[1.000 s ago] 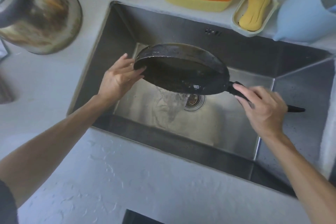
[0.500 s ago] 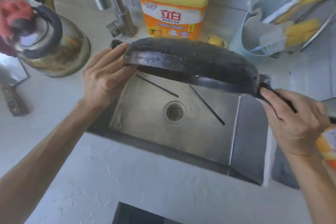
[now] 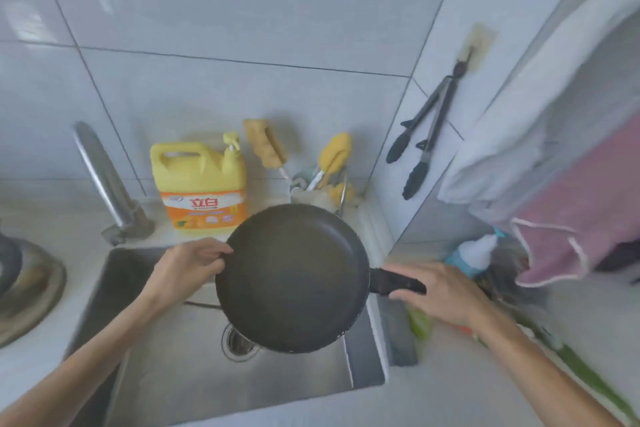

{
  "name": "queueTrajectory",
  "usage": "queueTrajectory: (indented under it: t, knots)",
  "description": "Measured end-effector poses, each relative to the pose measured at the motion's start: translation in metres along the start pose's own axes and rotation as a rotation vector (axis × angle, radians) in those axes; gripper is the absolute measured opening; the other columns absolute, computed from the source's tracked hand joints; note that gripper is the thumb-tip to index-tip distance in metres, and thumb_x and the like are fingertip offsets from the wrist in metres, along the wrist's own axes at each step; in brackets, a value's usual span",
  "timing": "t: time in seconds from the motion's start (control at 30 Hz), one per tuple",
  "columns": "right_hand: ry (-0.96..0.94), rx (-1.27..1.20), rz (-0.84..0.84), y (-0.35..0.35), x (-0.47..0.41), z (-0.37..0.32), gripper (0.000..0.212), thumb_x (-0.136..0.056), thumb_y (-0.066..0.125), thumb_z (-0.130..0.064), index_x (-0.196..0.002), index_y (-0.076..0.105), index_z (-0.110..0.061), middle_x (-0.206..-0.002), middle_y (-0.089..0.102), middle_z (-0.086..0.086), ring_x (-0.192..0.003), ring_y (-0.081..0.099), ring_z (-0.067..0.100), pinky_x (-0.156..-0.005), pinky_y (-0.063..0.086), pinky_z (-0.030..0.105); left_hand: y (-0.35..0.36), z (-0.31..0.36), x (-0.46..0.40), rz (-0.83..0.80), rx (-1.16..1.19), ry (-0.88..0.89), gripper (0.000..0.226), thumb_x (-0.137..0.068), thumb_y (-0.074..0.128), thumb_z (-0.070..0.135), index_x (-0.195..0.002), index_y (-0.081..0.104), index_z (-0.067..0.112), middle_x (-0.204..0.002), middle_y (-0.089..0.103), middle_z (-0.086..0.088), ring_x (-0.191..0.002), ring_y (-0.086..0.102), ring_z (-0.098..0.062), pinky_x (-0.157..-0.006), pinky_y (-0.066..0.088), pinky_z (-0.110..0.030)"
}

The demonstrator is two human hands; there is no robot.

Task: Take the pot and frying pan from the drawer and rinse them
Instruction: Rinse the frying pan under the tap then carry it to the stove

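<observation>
- Since the earlier frames the frying pan [image 3: 294,279] has gone from tipped, pouring water into the sink [image 3: 180,388], to raised with its open face toward the camera; no water is visible running off it now. View has also swung upward, showing wall tiles and hanging tongs [image 3: 424,135].
- Judgement: pan's rinse looks finished or nearly so; it seems to be drained and checked, or about to be carried off. No pot is in view, so its status cannot be told.
- Location: pan held in the air above the right half of the sink, over the drain [image 3: 237,343], in front of the detergent bottle [image 3: 201,187] and the brush holder [image 3: 322,191].
- Orientation: long axis runs roughly left to right, handle [image 3: 394,282] pointing to the person's right; inner face is dark and looks empty.
- Left hand [image 3: 188,269]: fingers curled onto the pan's left rim, thumb at the edge, steadying it.
- Right hand [image 3: 440,291]: fingers wrapped around the handle's outer part, closed on it; far end of the handle is hidden beneath the hand.
- Tap [image 3: 104,180] stands at left rear on the surface [image 3: 52,204]; no stream seen. Right side is motion-blurred.
</observation>
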State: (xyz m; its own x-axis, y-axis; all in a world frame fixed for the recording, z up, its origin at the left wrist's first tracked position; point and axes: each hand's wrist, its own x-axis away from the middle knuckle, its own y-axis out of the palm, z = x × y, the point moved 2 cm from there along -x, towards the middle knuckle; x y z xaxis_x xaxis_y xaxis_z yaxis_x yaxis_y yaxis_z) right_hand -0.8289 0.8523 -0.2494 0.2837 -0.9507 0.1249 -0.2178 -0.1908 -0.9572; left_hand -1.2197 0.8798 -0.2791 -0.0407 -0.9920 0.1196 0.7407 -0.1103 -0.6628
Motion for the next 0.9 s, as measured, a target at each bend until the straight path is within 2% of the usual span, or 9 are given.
queueTrajectory:
  t: [0.07, 0.2, 0.3, 0.37, 0.47, 0.57, 0.7, 0.83, 0.9]
  knots:
    - [0.087, 0.035, 0.020, -0.019, 0.030, 0.003, 0.048, -0.082, 0.060, -0.053, -0.127, 0.045, -0.056, -0.128, 0.056, -0.026, -0.114, 0.054, 0.000, -0.091, 0.041, 0.019, 0.007, 0.024, -0.015, -0.075, 0.024, 0.077, 0.033, -0.073, 0.064, 0.022, -0.080, 0.064, 0.054, -0.084, 0.073, 0.016, -0.090, 0.067, -0.004, -0.080, 0.048, -0.028]
    - [0.268, 0.090, 0.127, -0.051, 0.096, 0.018, 0.049, -0.082, 0.055, -0.059, -0.129, 0.043, -0.056, -0.129, 0.058, -0.020, -0.119, 0.055, 0.007, -0.094, 0.044, 0.029, 0.034, 0.083, -0.035, -0.172, 0.056, 0.199, 0.023, -0.069, 0.065, 0.025, -0.074, 0.067, 0.048, -0.078, 0.073, 0.006, -0.079, 0.066, -0.011, -0.068, 0.045, -0.023]
    - [0.397, 0.155, 0.207, -0.070, 0.154, 0.034, 0.047, -0.083, 0.053, -0.059, -0.128, 0.045, -0.052, -0.129, 0.059, -0.019, -0.117, 0.055, 0.009, -0.092, 0.044, 0.031, 0.057, 0.136, -0.034, -0.258, 0.070, 0.303, 0.025, -0.060, 0.057, 0.035, -0.078, 0.067, 0.050, -0.082, 0.073, 0.006, -0.076, 0.064, -0.011, -0.071, 0.046, -0.029]
    - [0.472, 0.169, 0.256, -0.082, 0.198, 0.043, 0.046, -0.083, 0.053, -0.060, -0.127, 0.047, -0.050, -0.125, 0.061, -0.020, -0.111, 0.058, 0.008, -0.089, 0.044, 0.028, 0.076, 0.175, -0.029, -0.322, 0.097, 0.377, 0.022, -0.068, 0.066, 0.030, -0.078, 0.069, 0.049, -0.080, 0.074, 0.006, -0.078, 0.063, -0.010, -0.074, 0.046, -0.031]
    - [0.598, 0.104, 0.338, -0.097, 0.273, 0.052, 0.054, -0.075, 0.044, -0.074, -0.121, 0.054, -0.047, -0.112, 0.067, -0.021, -0.098, 0.062, 0.005, -0.073, 0.042, 0.022, 0.109, 0.235, -0.010, -0.407, 0.065, 0.527, 0.035, -0.080, 0.069, 0.016, -0.074, 0.069, 0.050, -0.069, 0.071, 0.016, -0.064, 0.060, -0.006, -0.065, 0.046, -0.029]
    - [0.744, 0.026, 0.418, -0.107, 0.352, 0.057, 0.040, -0.075, 0.057, -0.066, -0.109, 0.060, -0.045, -0.087, 0.066, -0.025, -0.081, 0.059, -0.001, -0.061, 0.035, 0.012, 0.146, 0.297, 0.020, -0.516, 0.034, 0.653, 0.032, -0.080, 0.070, 0.016, -0.077, 0.070, 0.049, -0.076, 0.073, 0.014, -0.079, 0.065, -0.012, -0.073, 0.045, -0.028]
    - [0.981, -0.096, 0.541, -0.105, 0.463, 0.066, 0.036, -0.069, 0.069, -0.060, -0.101, 0.063, -0.045, -0.082, 0.064, -0.032, -0.083, 0.058, -0.008, -0.073, 0.041, 0.014, 0.214, 0.381, 0.068, -0.657, 0.103, 0.822, 0.017, -0.074, 0.075, 0.021, -0.082, 0.075, 0.036, -0.063, 0.066, 0.033, -0.064, 0.061, 0.015, -0.065, 0.043, -0.007]
    - [1.181, -0.162, 0.669, -0.096, 0.586, 0.077, 0.035, -0.067, 0.073, -0.057, -0.099, 0.065, -0.048, -0.085, 0.067, -0.030, -0.088, 0.060, -0.007, -0.080, 0.044, 0.021, 0.297, 0.472, 0.152, -0.823, 0.156, 0.972, 0.030, -0.080, 0.068, 0.001, -0.082, 0.075, 0.030, -0.051, 0.066, 0.018, -0.047, 0.055, 0.013, -0.052, 0.043, -0.004]
    - [1.251, -0.180, 0.721, -0.091, 0.648, 0.079, 0.027, -0.067, 0.074, -0.054, -0.093, 0.064, -0.053, -0.081, 0.065, -0.036, -0.086, 0.060, -0.011, -0.080, 0.043, 0.019, 0.342, 0.515, 0.204, -0.891, 0.169, 1.019, 0.028, -0.080, 0.067, -0.001, -0.085, 0.075, 0.025, -0.055, 0.067, 0.015, -0.056, 0.059, 0.012, -0.048, 0.038, 0.002]
